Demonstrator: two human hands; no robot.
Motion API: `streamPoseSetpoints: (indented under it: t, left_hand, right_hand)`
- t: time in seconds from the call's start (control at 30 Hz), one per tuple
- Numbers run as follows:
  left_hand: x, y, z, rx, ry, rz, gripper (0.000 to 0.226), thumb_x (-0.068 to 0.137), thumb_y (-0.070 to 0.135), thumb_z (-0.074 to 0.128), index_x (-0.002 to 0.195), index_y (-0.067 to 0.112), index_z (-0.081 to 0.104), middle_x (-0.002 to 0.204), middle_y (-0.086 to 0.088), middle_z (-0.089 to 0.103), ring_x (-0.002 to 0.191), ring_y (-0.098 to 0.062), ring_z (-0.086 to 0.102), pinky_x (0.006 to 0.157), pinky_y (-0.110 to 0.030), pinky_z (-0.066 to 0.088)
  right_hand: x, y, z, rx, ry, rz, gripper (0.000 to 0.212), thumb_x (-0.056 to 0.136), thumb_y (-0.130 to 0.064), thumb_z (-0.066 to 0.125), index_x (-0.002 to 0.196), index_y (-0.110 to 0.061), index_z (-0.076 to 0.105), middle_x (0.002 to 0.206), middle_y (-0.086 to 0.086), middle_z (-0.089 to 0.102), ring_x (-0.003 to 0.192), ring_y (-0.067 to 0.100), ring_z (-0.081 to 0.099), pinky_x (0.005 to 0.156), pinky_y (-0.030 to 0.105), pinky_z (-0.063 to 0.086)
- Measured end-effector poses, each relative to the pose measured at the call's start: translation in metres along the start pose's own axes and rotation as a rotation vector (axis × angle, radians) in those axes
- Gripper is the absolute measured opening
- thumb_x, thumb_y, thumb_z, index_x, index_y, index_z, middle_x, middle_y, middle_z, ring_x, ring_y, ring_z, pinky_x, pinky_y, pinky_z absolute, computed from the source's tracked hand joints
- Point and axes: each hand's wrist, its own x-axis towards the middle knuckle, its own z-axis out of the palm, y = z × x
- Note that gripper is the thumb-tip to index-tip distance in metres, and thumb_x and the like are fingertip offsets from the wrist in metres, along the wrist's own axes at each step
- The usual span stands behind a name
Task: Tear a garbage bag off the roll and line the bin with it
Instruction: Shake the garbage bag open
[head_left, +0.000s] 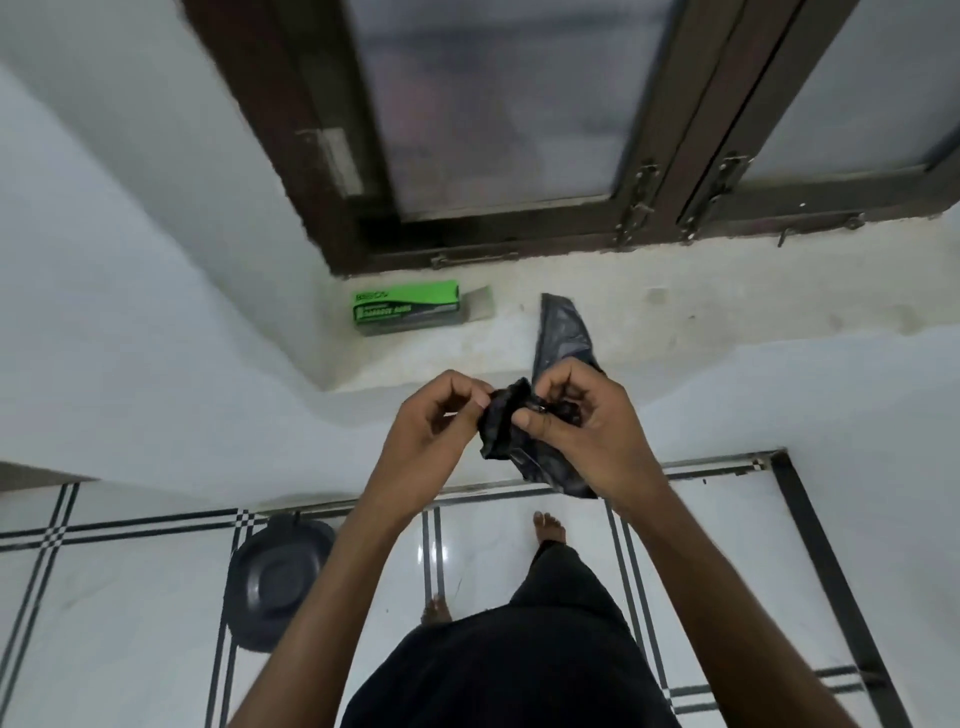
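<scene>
A black garbage bag (506, 421), still folded, is held up in front of me between both hands. My left hand (431, 431) pinches its left edge with thumb and fingertips. My right hand (582, 421) grips the bag's right part, thumb on top. One end of black plastic (563, 327) trails up onto the white sill. The dark bin (275, 571) stands on the floor at the lower left, against the wall, partly hidden by my left forearm. A green garbage bag box (405, 307) lies on the sill.
The white window sill (727, 312) runs under a dark-framed window (519, 218) with metal latches. The floor is glossy white tile with black lines (431, 551). My bare feet and black clothing fill the lower middle.
</scene>
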Motion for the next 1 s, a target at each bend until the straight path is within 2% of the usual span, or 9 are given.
streamPoseSetpoints:
  t: [0.1, 0.2, 0.3, 0.47, 0.53, 0.67, 0.8, 0.87, 1.0]
  left_hand:
    - [-0.041, -0.012, -0.031, -0.029, 0.018, 0.008, 0.006, 0.097, 0.004, 0.059, 0.101, 0.007, 0.061, 0.100, 0.002, 0.072, 0.093, -0.014, 0.068, 0.078, -0.028, 0.057]
    - [-0.084, -0.024, -0.053, 0.059, 0.001, -0.001, 0.022, 0.094, 0.004, 0.063, 0.113, 0.015, 0.066, 0.100, 0.001, 0.072, 0.097, -0.018, 0.069, 0.087, -0.034, 0.058]
    - [-0.120, -0.030, -0.071, 0.133, 0.075, 0.033, 0.017, 0.095, 0.004, 0.061, 0.104, 0.012, 0.073, 0.095, 0.002, 0.074, 0.090, -0.014, 0.072, 0.086, -0.036, 0.059]
    - [-0.170, -0.036, -0.089, 0.093, 0.272, 0.011, 0.018, 0.099, 0.006, 0.056, 0.098, 0.011, 0.073, 0.089, -0.003, 0.075, 0.086, -0.020, 0.072, 0.082, -0.042, 0.060]
    - [-0.192, -0.038, -0.091, 0.093, 0.308, 0.017, 0.018, 0.099, 0.008, 0.056, 0.097, 0.014, 0.072, 0.088, -0.002, 0.074, 0.086, -0.022, 0.071, 0.081, -0.042, 0.060]
    - [-0.239, -0.046, -0.084, 0.113, 0.354, -0.005, 0.015, 0.101, 0.012, 0.053, 0.096, 0.016, 0.067, 0.085, -0.001, 0.070, 0.082, -0.023, 0.067, 0.075, -0.037, 0.055]
    - [-0.295, -0.061, -0.081, 0.155, 0.375, -0.058, 0.014, 0.100, 0.014, 0.055, 0.095, 0.017, 0.067, 0.084, -0.001, 0.071, 0.082, -0.018, 0.067, 0.071, -0.028, 0.053]
    - [-0.317, -0.065, -0.085, 0.133, 0.430, -0.086, 0.013, 0.099, 0.014, 0.057, 0.096, 0.017, 0.069, 0.088, 0.000, 0.073, 0.087, -0.017, 0.070, 0.079, -0.031, 0.057]
    - [-0.367, -0.063, -0.090, 0.049, 0.474, -0.184, 0.007, 0.096, 0.013, 0.063, 0.095, 0.014, 0.070, 0.090, -0.003, 0.076, 0.089, -0.020, 0.072, 0.081, -0.039, 0.057]
  right_hand:
    - [-0.028, 0.002, 0.047, -0.030, 0.010, -0.003, 0.023, 0.086, 0.008, 0.068, 0.089, -0.014, 0.062, 0.083, -0.004, 0.063, 0.080, 0.009, 0.060, 0.077, 0.020, 0.048]
    - [-0.056, -0.002, 0.086, -0.078, -0.018, -0.011, 0.025, 0.085, 0.016, 0.061, 0.096, -0.007, 0.065, 0.091, -0.001, 0.068, 0.089, 0.007, 0.065, 0.081, 0.017, 0.050]
    - [-0.082, -0.007, 0.113, -0.091, -0.041, 0.024, 0.029, 0.086, 0.014, 0.061, 0.097, -0.011, 0.069, 0.091, -0.010, 0.071, 0.091, 0.006, 0.068, 0.079, 0.016, 0.052]
    - [-0.125, -0.012, 0.136, -0.024, 0.070, 0.062, 0.022, 0.087, 0.006, 0.067, 0.098, -0.013, 0.068, 0.091, -0.003, 0.072, 0.086, 0.009, 0.070, 0.076, 0.023, 0.056]
    - [-0.144, -0.012, 0.143, -0.003, 0.108, 0.059, 0.020, 0.086, 0.004, 0.069, 0.097, -0.011, 0.065, 0.089, 0.001, 0.069, 0.075, 0.006, 0.063, 0.072, 0.021, 0.054]
    - [-0.181, -0.008, 0.162, -0.078, 0.138, 0.062, 0.023, 0.086, 0.000, 0.070, 0.093, -0.021, 0.064, 0.091, 0.000, 0.067, 0.078, 0.002, 0.059, 0.071, 0.017, 0.050]
    - [-0.229, -0.005, 0.189, -0.045, 0.301, 0.057, 0.004, 0.098, -0.017, 0.058, 0.098, -0.017, 0.062, 0.088, -0.006, 0.064, 0.078, 0.004, 0.059, 0.068, 0.014, 0.049]
    - [-0.249, -0.008, 0.202, 0.041, 0.347, 0.130, 0.014, 0.100, -0.026, 0.055, 0.095, -0.013, 0.057, 0.081, -0.001, 0.059, 0.071, 0.010, 0.058, 0.062, 0.021, 0.053]
    - [-0.294, -0.007, 0.229, 0.075, 0.154, 0.221, 0.042, 0.100, -0.040, 0.051, 0.081, -0.004, 0.062, 0.071, 0.011, 0.059, 0.065, 0.018, 0.058, 0.062, 0.039, 0.052]
